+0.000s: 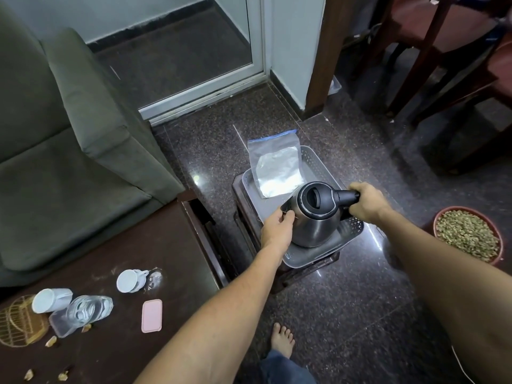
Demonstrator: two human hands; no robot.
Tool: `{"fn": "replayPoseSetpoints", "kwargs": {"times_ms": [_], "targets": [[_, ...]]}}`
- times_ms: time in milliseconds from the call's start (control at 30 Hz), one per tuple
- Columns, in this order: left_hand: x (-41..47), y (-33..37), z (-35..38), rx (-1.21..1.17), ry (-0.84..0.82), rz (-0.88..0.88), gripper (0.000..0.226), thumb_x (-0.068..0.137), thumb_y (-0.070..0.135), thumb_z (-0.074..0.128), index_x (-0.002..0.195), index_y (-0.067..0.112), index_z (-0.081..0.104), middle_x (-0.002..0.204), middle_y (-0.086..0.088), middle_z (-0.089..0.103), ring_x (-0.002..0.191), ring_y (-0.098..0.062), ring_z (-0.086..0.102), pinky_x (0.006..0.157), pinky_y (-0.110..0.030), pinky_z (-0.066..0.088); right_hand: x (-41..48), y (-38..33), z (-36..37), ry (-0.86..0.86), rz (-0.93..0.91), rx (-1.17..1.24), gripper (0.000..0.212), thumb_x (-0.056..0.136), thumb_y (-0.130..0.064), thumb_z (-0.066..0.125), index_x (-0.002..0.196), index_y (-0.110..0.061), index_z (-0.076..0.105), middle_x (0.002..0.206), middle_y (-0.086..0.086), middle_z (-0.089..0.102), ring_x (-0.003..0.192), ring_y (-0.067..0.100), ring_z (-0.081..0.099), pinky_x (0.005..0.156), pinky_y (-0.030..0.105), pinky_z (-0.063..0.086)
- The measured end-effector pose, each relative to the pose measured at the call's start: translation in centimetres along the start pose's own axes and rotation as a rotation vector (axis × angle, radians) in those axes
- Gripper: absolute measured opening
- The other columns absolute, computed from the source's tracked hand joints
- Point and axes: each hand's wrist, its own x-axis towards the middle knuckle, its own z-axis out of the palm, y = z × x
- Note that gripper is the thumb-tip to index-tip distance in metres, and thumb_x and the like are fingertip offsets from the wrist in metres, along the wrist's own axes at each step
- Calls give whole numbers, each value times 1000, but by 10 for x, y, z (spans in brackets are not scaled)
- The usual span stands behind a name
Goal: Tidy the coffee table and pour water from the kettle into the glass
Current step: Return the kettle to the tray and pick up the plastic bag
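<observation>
The right hand is clamped around the black handle of the kettle, fingers wrapped fully over it. The left hand is laid against the steel wall just below the spout, its fingers loosely bent and touching rather than gripping.

The dark tabletop fills the lower left of the frame. The grey plastic tray sits apart from it in the centre, on a low stool over the floor. The kettle stands in the tray's near end.

The kettle looks rigid and, if full, fairly heavy, with the weight well forward of the handle. The polished steel is probably slippery and may be hot, so the handle is the sound place to carry it. The left hand serves only to steady it.

The glass lies on its side at the lower left of the tabletop, between a tipped white cup and a pink lid. It is fragile, likely to roll, and needs standing upright before any pouring. Small scraps litter the near edge.
</observation>
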Motion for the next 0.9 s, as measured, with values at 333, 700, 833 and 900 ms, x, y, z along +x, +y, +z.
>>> {"fn": "replayPoseSetpoints", "kwargs": {"times_ms": [333, 700, 833, 900], "targets": [[-19, 47, -49, 255, 95, 119, 49, 103, 35, 45, 150, 21, 48, 154, 0, 52, 140, -24, 49, 114, -37, 39, -18, -54, -31, 54, 75, -260, 55, 88, -14, 67, 140, -21, 54, 147, 16, 42, 136, 38, 41, 112, 49, 36], [-21, 120, -104, 439, 153, 416, 37, 104, 35, 44, 135, 22, 60, 134, -6, 67, 123, -30, 60, 104, -44, 49, -61, -212, -15, 44, -353, -337, 47, 92, -3, 49, 129, -25, 67, 143, 9, 57, 130, 32, 51, 102, 44, 46], [-9, 133, -105, 445, 147, 470, 33, 104, 35, 45, 128, 24, 64, 126, -4, 69, 118, -29, 62, 100, -45, 50, -52, -233, -6, 44, -398, -357, 43, 96, -9, 51, 137, -19, 61, 142, 12, 56, 127, 35, 54, 99, 48, 48], [1, 137, -102, 460, 146, 478, 34, 105, 33, 44, 131, 24, 64, 128, -4, 69, 119, -28, 61, 101, -44, 49, -40, -235, -5, 59, -389, -353, 40, 99, -12, 52, 139, -16, 58, 143, 14, 55, 127, 35, 54, 101, 50, 49]]}}
